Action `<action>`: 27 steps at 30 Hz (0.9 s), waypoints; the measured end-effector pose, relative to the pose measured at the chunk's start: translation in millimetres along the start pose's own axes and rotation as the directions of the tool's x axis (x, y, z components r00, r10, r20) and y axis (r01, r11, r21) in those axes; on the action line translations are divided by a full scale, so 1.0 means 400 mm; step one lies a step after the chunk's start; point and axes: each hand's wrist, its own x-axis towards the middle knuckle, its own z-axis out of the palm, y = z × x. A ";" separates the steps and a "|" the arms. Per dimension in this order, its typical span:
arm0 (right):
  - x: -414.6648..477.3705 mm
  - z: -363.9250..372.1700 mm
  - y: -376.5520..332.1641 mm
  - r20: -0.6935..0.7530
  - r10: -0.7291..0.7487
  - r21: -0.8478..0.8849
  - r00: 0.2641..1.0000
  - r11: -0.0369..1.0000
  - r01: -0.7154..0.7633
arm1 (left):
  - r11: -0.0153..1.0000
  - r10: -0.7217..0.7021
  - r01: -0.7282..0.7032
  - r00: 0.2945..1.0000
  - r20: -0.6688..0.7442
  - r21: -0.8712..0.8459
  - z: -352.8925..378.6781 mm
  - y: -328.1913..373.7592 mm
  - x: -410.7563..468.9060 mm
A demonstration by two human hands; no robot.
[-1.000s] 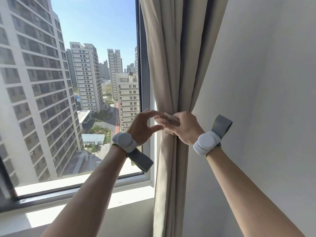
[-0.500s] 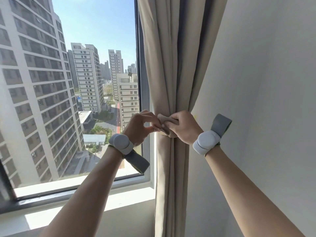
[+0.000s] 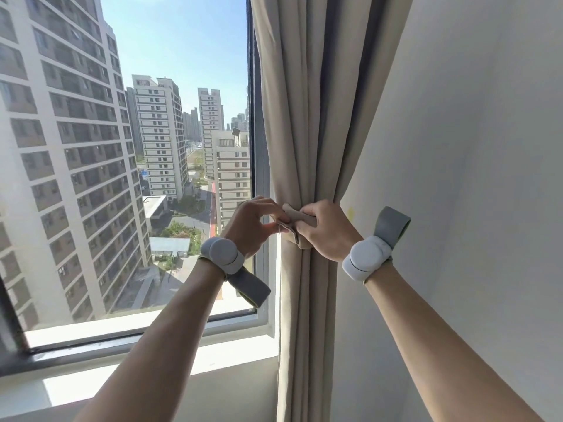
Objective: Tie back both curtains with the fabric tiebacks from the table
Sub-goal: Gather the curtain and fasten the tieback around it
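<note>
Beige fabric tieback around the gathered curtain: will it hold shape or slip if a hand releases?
The beige fabric tieback looks floppy: it creases between left hand and right hand. It is probably light, and likely to loosen, since no knot shows.

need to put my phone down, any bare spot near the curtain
The white window sill is bare from the dark window frame to the beige gathered curtain. At the beige fabric tieback it's crowded: left hand and right hand meet there.

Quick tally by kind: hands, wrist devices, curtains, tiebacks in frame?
Hands: 2, left hand and right hand
Wrist devices: 2, left wrist device and right wrist device
Curtains: 1, curtain
Tiebacks: 1, tieback
Total: 6
</note>
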 end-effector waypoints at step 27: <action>0.010 -0.023 0.005 0.016 -0.028 -0.126 0.999 0.992 0.030 | 0.983 0.117 -0.099 0.987 -0.111 0.152 0.057 -0.004 0.017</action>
